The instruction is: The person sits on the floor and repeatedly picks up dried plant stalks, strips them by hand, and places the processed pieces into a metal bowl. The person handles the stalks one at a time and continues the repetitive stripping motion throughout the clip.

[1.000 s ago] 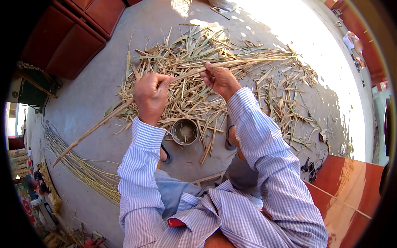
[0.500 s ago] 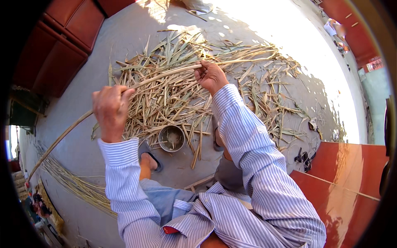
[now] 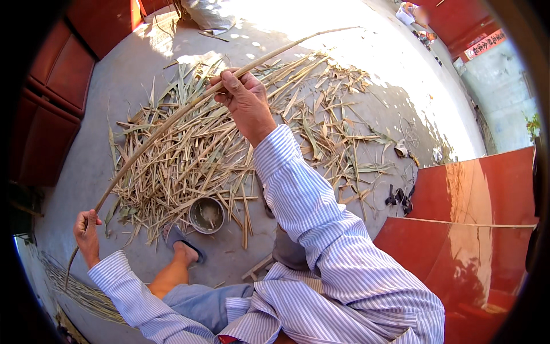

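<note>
A long, thin dry reed stalk (image 3: 163, 127) runs slantwise across the view, bowed, from the lower left up to the sunlit ground. Near its lower end my left hand (image 3: 87, 234) is closed around it. Farther up, my right hand (image 3: 243, 100) pinches the same stalk between thumb and fingers. Below the stalk lies a wide heap of cut reed pieces and dry leaves (image 3: 177, 166). Close to my foot, at the near edge of the heap, stands a round metal pot (image 3: 207, 215) with murky liquid in it.
A bundle of long thin stalks (image 3: 86, 292) lies at lower left. Red cabinets (image 3: 60, 74) stand far left, and red panels (image 3: 458, 229) at right. Dark straps (image 3: 399, 198) lie beside the panels. A pale sack (image 3: 209, 14) is at the back; another person (image 3: 409, 14) sits far right.
My left hand has moved down and left along the stalk. My right hand has shifted left, and the stalk now slants more steeply, its far tip raised. The view has turned right.
</note>
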Action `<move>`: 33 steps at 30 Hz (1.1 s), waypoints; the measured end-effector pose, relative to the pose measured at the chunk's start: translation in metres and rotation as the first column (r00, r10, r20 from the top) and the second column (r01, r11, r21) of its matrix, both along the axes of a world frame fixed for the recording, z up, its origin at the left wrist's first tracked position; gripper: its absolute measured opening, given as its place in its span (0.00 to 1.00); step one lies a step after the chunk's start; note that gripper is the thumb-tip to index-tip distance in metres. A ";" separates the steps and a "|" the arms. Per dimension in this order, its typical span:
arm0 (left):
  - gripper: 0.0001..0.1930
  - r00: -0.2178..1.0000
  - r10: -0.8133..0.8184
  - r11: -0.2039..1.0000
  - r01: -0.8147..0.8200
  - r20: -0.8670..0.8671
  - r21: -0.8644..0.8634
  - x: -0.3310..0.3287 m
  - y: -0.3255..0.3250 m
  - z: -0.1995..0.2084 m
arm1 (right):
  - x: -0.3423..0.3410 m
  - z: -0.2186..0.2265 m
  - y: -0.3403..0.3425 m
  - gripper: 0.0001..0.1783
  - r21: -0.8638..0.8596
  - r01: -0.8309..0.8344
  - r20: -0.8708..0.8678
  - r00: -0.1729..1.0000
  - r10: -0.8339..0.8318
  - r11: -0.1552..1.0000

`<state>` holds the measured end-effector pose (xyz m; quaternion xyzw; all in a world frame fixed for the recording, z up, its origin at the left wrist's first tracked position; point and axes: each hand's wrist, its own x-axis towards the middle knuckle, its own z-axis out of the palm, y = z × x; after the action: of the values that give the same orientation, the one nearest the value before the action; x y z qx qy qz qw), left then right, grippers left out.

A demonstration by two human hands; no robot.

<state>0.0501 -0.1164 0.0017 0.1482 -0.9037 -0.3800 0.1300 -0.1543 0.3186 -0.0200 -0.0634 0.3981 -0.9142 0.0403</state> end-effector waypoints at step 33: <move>0.14 0.916 -0.286 0.871 0.126 -0.282 -0.474 -0.037 0.113 -0.024 | -0.003 -0.008 -0.037 0.13 0.171 -0.051 0.010 0.999 0.050 0.984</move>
<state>0.0135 -0.0039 -0.0220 -0.0529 -0.9404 -0.1943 0.2741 -0.1575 0.2818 -0.0279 -0.0671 0.4733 -0.8756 0.0697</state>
